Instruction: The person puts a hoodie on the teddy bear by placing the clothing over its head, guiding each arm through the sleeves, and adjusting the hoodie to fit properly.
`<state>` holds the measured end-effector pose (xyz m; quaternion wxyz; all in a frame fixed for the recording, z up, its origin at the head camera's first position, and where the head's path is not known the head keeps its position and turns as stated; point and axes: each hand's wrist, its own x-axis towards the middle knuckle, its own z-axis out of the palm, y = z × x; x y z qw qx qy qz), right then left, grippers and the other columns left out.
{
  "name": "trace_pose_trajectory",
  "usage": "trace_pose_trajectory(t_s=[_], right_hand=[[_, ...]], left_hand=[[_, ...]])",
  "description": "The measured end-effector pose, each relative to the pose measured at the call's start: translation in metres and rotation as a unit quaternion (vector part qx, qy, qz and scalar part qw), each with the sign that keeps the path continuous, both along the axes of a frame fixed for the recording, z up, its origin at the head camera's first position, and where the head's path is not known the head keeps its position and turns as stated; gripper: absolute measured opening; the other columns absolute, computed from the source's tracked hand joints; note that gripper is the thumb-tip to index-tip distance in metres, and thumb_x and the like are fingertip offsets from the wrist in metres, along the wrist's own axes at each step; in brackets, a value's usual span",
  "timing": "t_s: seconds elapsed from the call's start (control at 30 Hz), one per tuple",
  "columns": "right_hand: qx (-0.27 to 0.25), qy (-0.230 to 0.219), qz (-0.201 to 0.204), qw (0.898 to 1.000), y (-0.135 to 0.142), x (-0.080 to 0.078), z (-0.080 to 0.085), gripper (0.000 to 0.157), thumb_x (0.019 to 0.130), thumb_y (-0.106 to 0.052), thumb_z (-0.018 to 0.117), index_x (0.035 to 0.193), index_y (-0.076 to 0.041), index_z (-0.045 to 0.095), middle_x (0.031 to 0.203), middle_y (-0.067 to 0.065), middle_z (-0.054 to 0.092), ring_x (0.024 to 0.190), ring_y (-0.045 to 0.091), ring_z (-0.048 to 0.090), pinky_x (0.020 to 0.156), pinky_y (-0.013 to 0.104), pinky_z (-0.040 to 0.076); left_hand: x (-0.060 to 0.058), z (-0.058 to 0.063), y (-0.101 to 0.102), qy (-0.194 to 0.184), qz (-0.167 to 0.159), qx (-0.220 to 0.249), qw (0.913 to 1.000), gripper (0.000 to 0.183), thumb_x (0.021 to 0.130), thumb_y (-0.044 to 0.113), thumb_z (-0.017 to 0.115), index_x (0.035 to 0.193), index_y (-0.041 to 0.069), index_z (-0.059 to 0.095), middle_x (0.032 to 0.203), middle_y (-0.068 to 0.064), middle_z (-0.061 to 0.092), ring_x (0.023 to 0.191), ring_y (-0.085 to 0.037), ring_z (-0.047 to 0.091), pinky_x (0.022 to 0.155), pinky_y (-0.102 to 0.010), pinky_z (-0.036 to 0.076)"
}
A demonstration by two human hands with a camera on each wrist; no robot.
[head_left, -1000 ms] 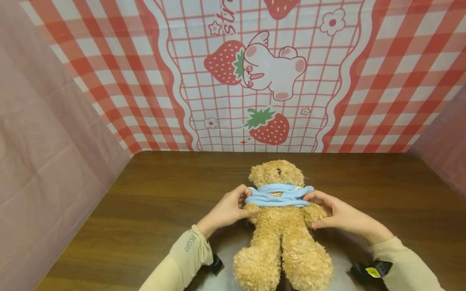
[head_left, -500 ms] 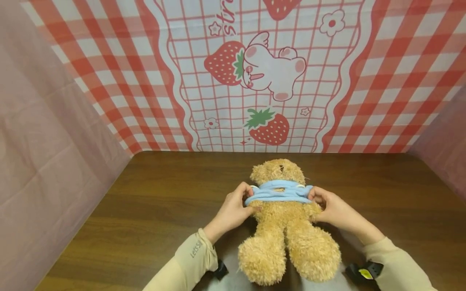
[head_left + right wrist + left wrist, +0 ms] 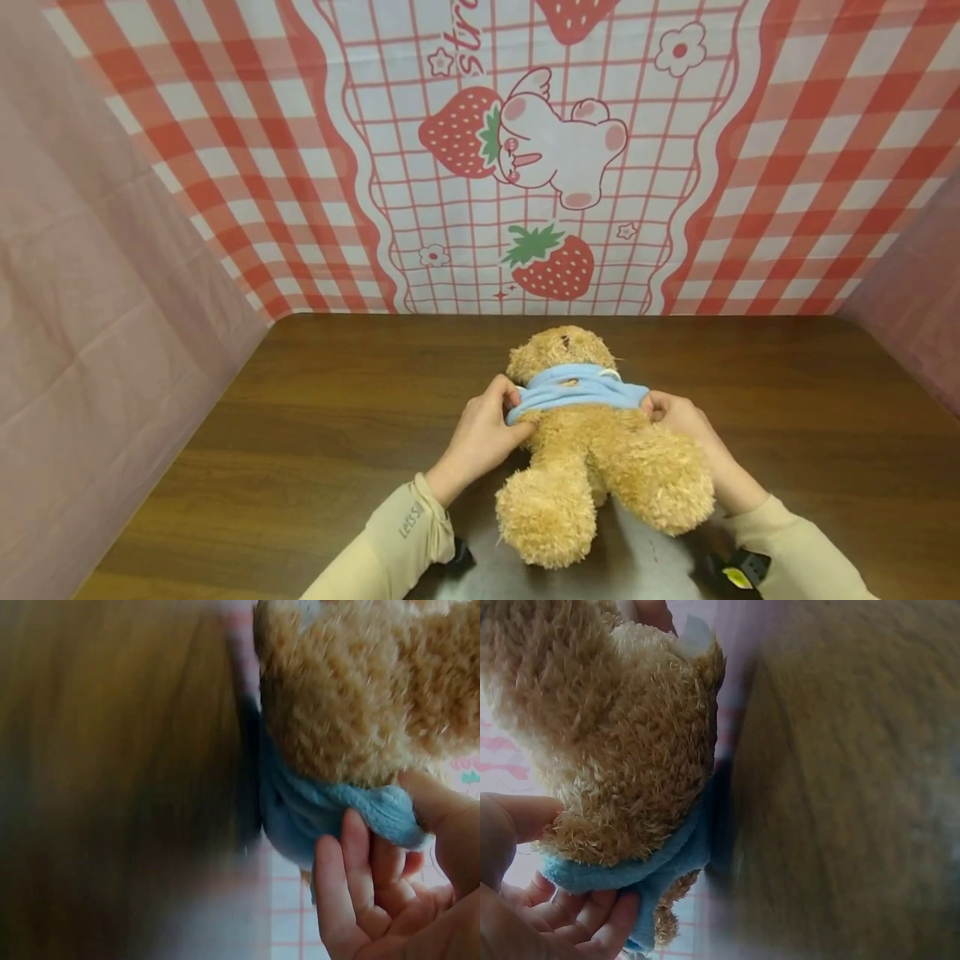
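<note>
A fuzzy golden-brown teddy bear point(image 3: 577, 433) lies on its back on the table, head away from me and legs toward me. Bunched round its chest is a light blue garment point(image 3: 577, 390) with a small opening showing fur. My left hand point(image 3: 483, 433) grips the garment's left edge, fingers behind the cloth and thumb against the fur in the left wrist view. On the other side my right hand point(image 3: 686, 425) pinches the garment's right edge; in the right wrist view, thumb and fingers close on the hem point(image 3: 394, 814). The bear's arms are hidden.
The brown wooden table point(image 3: 337, 400) ends at a red-and-white strawberry-print cloth point(image 3: 555, 167) hanging behind. Pale pink cloth point(image 3: 112, 275) hangs at the sides. Dark wrist devices sit under both sleeves.
The garment edge is pulled straighter and less bunched. The bear's legs have lifted and spread, its right-side leg swinging outward. My right hand has shifted slightly outward and its fingers have closed in.
</note>
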<state>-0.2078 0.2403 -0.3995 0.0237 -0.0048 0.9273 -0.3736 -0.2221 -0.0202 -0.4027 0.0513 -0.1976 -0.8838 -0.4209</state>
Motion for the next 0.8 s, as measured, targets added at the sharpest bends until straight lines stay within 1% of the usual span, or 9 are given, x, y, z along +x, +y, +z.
trace_pose_trajectory(t_s=[0.1, 0.23, 0.3, 0.33, 0.43, 0.5, 0.67, 0.73, 0.8], right_hand=[[0.013, -0.006, -0.018, 1.000, -0.005, 0.003, 0.001, 0.007, 0.070, -0.007, 0.052, 0.070, -0.011, 0.047, 0.055, -0.006, 0.038, 0.055, 0.014, 0.040, 0.053, 0.027, 0.033], [-0.004, -0.002, -0.031, 0.999, -0.010, 0.006, 0.002, 0.009, 0.066, -0.002, 0.047, 0.069, -0.010, 0.047, 0.054, -0.005, 0.035, 0.055, 0.014, 0.039, 0.052, 0.025, 0.031], [-0.020, -0.004, -0.022, 1.000, -0.010, 0.008, 0.000, 0.010, 0.066, -0.002, 0.049, 0.071, -0.009, 0.046, 0.054, -0.005, 0.035, 0.052, 0.012, 0.037, 0.050, 0.024, 0.030], [-0.037, -0.002, -0.007, 0.999, -0.009, 0.008, -0.001, 0.011, 0.067, -0.001, 0.050, 0.073, -0.007, 0.045, 0.055, -0.005, 0.033, 0.051, 0.010, 0.035, 0.050, 0.024, 0.030], [-0.099, -0.015, 0.041, 0.994, -0.004, 0.009, -0.005, 0.018, 0.073, -0.002, 0.058, 0.082, -0.003, 0.042, 0.057, -0.004, 0.033, 0.049, 0.007, 0.033, 0.048, 0.023, 0.031], [-0.150, -0.029, 0.064, 0.986, 0.001, 0.007, -0.006, 0.023, 0.077, -0.003, 0.060, 0.088, -0.001, 0.040, 0.059, -0.003, 0.036, 0.049, 0.006, 0.036, 0.048, 0.023, 0.036], [-0.220, -0.048, 0.045, 0.973, 0.006, 0.003, -0.006, 0.021, 0.084, -0.006, 0.057, 0.095, 0.001, 0.041, 0.066, -0.003, 0.048, 0.054, 0.005, 0.047, 0.051, 0.024, 0.044], [-0.226, -0.040, 0.039, 0.972, 0.005, 0.001, -0.008, 0.018, 0.083, -0.005, 0.056, 0.094, 0.000, 0.042, 0.067, -0.005, 0.049, 0.056, 0.005, 0.049, 0.052, 0.023, 0.045], [-0.241, -0.026, 0.045, 0.969, 0.006, 0.001, -0.011, 0.017, 0.083, -0.003, 0.055, 0.093, 0.000, 0.042, 0.067, -0.006, 0.049, 0.057, 0.004, 0.049, 0.052, 0.022, 0.045]], left_hand=[[0.001, 0.000, 0.001, 0.005, 0.014, -0.014, 0.9998, 0.027, 0.072, 0.013, 0.068, 0.082, 0.013, 0.043, 0.064, 0.004, 0.045, 0.055, -0.009, 0.040, 0.051, -0.021, 0.033], [0.003, 0.000, 0.002, 0.024, 0.027, -0.030, 0.9989, 0.027, 0.070, 0.012, 0.067, 0.079, 0.014, 0.042, 0.062, 0.004, 0.043, 0.055, -0.012, 0.041, 0.051, -0.022, 0.033], [0.002, 0.000, 0.002, 0.024, 0.028, -0.030, 0.9989, 0.027, 0.070, 0.012, 0.067, 0.079, 0.014, 0.042, 0.062, 0.004, 0.043, 0.056, -0.012, 0.041, 0.051, -0.022, 0.034], [0.001, -0.001, 0.001, 0.019, 0.025, -0.027, 0.9992, 0.027, 0.070, 0.013, 0.067, 0.079, 0.014, 0.042, 0.063, 0.004, 0.043, 0.056, -0.011, 0.041, 0.052, -0.022, 0.033], [-0.003, -0.001, -0.005, -0.025, -0.005, -0.009, 0.9996, 0.030, 0.072, 0.016, 0.070, 0.080, 0.013, 0.042, 0.065, 0.004, 0.040, 0.057, -0.010, 0.039, 0.052, -0.021, 0.032], [-0.006, 0.000, -0.010, -0.058, -0.033, -0.002, 0.9978, 0.033, 0.072, 0.020, 0.073, 0.081, 0.011, 0.042, 0.068, 0.003, 0.039, 0.060, -0.010, 0.038, 0.054, -0.021, 0.032], [-0.013, 0.001, -0.023, -0.148, -0.097, -0.009, 0.9841, 0.047, 0.070, 0.022, 0.078, 0.091, 0.008, 0.039, 0.074, -0.001, 0.035, 0.064, -0.014, 0.036, 0.057, -0.024, 0.030], [-0.014, -0.003, -0.024, -0.163, -0.109, -0.014, 0.9805, 0.053, 0.069, 0.020, 0.079, 0.096, 0.009, 0.035, 0.077, -0.001, 0.037, 0.065, -0.015, 0.035, 0.059, -0.025, 0.030], [-0.014, -0.007, -0.022, -0.167, -0.115, 0.003, 0.9792, 0.057, 0.068, 0.017, 0.079, 0.099, 0.008, 0.032, 0.084, -0.004, 0.043, 0.069, -0.016, 0.038, 0.063, -0.027, 0.032]])
